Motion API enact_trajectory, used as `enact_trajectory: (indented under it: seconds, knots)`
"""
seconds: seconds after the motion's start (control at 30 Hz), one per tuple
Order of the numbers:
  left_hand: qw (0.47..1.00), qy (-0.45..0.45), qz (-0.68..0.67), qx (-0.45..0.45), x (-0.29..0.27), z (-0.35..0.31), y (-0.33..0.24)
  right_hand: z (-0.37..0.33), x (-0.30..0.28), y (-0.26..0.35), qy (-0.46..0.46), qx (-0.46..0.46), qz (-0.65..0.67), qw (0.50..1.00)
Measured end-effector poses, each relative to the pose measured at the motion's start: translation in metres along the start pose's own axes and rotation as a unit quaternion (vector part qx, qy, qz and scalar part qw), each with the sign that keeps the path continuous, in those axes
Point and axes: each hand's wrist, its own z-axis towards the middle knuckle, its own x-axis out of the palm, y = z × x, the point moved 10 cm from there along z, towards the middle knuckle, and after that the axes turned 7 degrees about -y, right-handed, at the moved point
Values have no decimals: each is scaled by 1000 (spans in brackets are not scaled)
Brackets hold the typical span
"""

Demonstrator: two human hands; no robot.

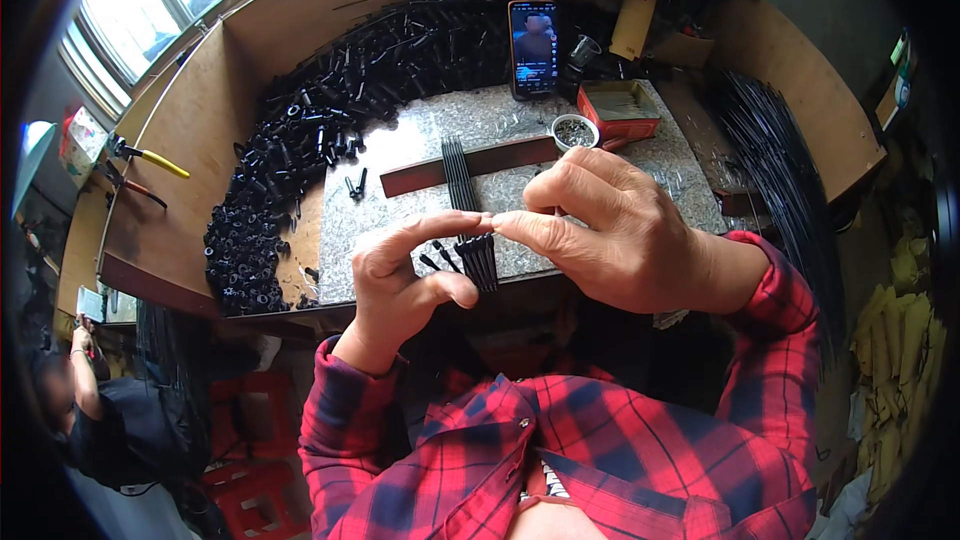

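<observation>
A row of thin black rods lies across a dark bar on the speckled worktop, with thicker black lower ends at the near edge. Over these rods my left hand stretches its index finger to the right, the thumb held well apart. Its fingertip meets the fingers of my right hand. My right thumb and index finger are pressed together in a pinch; whatever they hold is hidden or too small to name. Two short black pieces show between my left thumb and index finger, lying beside the rods.
Black tubular parts and rings are heaped at left and back. A lit phone stands behind a cup of small metal bits and a red box. Long black rods lie at right. Another person sits at far left.
</observation>
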Motion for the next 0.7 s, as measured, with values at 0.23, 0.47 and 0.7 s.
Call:
enact_trajectory:
  seconds: [0.23,0.47,0.7]
  knots:
    - [999,-32,-13,-29,-11,-5,15,-3,-2,-2,-11,-5,-12,1000]
    - [999,-26,44,-15,-8,-3,2,-1,-2,-1,0,-3,-7,1000]
    - [993,15,101,58,2,0,-8,-1,2,2,44,-5,-11,999]
